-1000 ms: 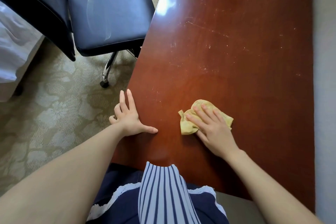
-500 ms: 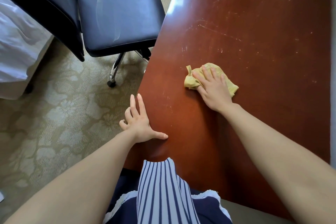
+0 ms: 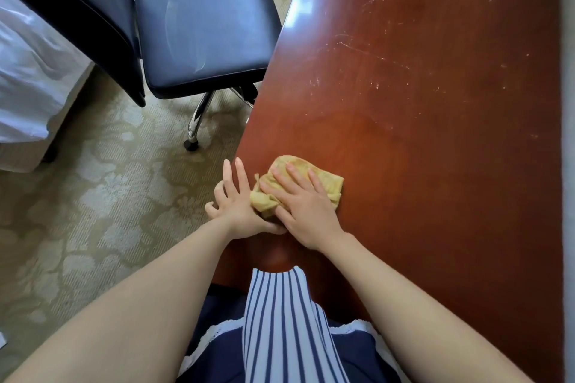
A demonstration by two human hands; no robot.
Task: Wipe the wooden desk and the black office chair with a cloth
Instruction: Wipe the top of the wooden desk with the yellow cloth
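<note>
A reddish-brown wooden desk (image 3: 420,102) with pale scratches fills the right half of the view. A crumpled yellow cloth (image 3: 326,179) lies on it near the left edge. My right hand (image 3: 303,205) presses flat on the cloth, fingers spread over it. My left hand (image 3: 236,202) rests on the desk's left edge right beside the cloth, fingers apart, its thumb tucked under my right hand. The black office chair (image 3: 202,28) stands on the carpet to the left of the desk, seat close to the desk edge.
A bed with white linen (image 3: 28,71) sits at the far left behind the chair's backrest. Patterned beige carpet (image 3: 93,211) covers the floor. A pale wall (image 3: 568,134) runs along the desk's right side. My striped and navy clothing shows at the bottom.
My right hand has pulled the cloth back toward me and to the left, up against my left hand at the desk edge. My left hand has stayed on the edge.
</note>
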